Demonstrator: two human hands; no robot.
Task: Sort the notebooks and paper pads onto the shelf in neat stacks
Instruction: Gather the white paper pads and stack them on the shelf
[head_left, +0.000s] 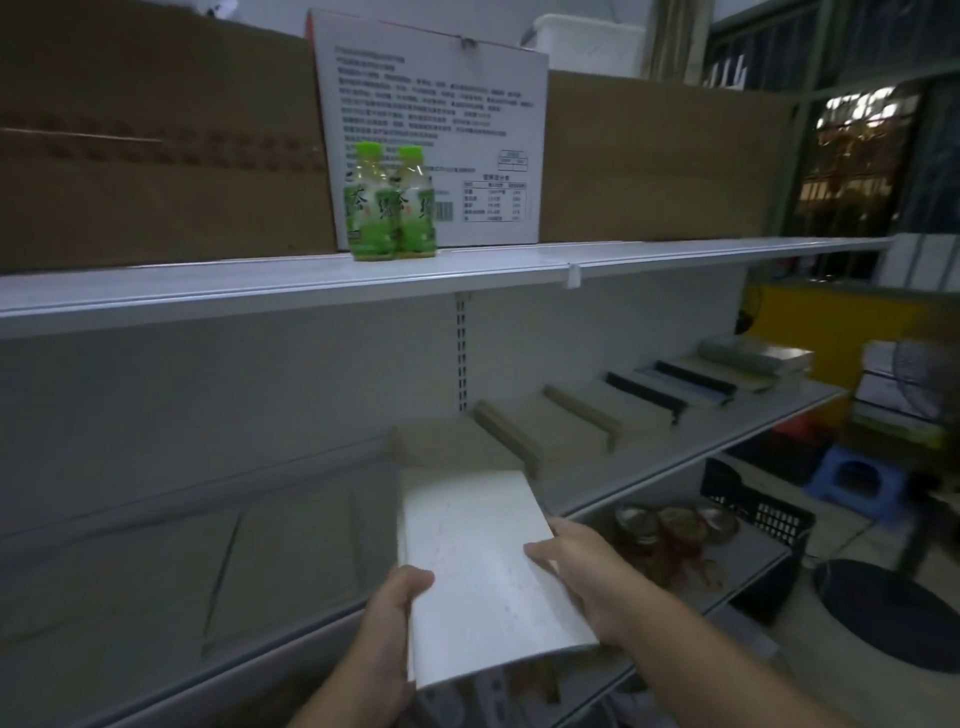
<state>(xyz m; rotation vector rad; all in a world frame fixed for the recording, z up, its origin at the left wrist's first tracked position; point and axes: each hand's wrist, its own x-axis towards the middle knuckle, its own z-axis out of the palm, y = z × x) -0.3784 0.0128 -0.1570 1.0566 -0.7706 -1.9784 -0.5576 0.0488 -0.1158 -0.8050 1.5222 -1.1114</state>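
— Held where? White paper pad (478, 577) pinched between both hands, left hand (387, 631) at near-left edge, right hand (587, 577) on right edge, fingers (545, 553) pressed flat on top.

— Which way now? Long axis pointing away, toward shelf (311, 545); brown notebook stack (452, 452) just beyond far edge. Right hand nearer.

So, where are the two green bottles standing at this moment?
In the head view, the green bottles stand side by side on the upper shelf, left of centre, just in front of the white printed box.
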